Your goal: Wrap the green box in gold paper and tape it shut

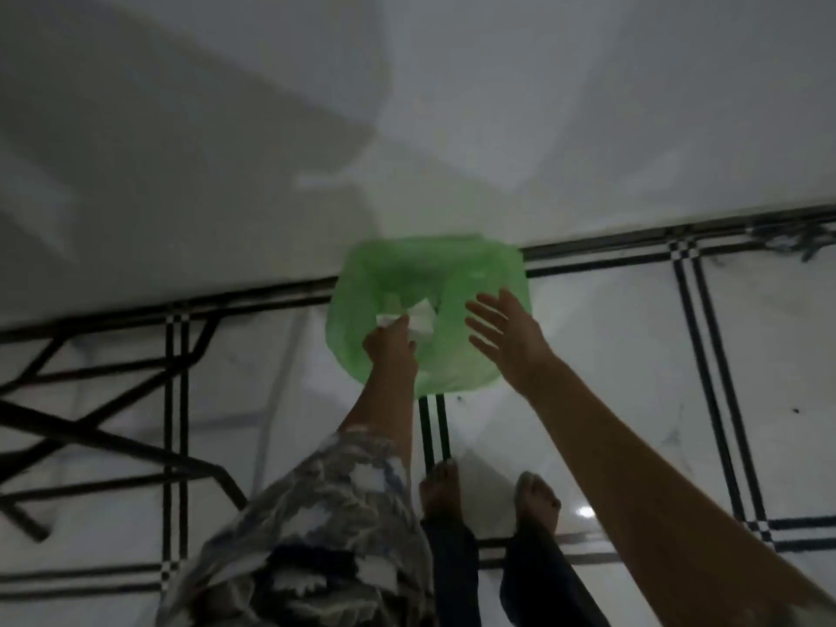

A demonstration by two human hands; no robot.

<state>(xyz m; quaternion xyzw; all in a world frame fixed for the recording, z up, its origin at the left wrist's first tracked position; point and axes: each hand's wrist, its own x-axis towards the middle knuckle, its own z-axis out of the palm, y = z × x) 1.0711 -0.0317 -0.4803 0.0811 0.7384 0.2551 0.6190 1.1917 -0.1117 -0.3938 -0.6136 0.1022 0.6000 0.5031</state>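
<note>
Dim, blurred view down at tiled floor beside white table. Green plastic bag on the floor by the table edge, mouth gaping upward, apparently lining a bin. Left hand pinched shut on crumpled white scraps, held right over the bag's mouth, probably to drop them in as waste. Right hand spread wide and flat, holding nothing, hovering over the bag's right rim, perhaps steadying or parting the opening. Bare feet just short of the bag. No green box and no gold paper anywhere in view; wrapping stage impossible to judge.
</note>
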